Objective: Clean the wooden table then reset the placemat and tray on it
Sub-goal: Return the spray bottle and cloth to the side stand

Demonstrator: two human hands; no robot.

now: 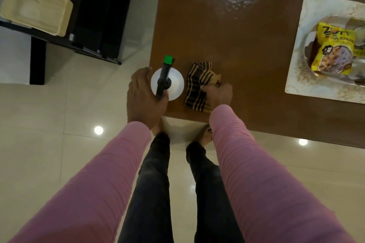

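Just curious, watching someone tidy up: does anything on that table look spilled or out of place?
Nothing is spilled or broken. The placemat with the tray of snack packets still sits on the wooden table, so that side cannot be wiped yet. The shiny patch looks like lamp glare.

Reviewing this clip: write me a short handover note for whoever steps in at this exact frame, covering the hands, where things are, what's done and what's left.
Left hand: gripping the spray bottle at the wooden table's near corner.
Right hand: closed on the striped cloth lying on the table beside the bottle.
Placemat sits at the table's right side, with the tray of snack packets on it.
Done: cleaning gear is at hand; whether any spraying or wiping has happened can't be told.
Left: spray and wipe the table, including under the placemat, then reset placemat and tray.
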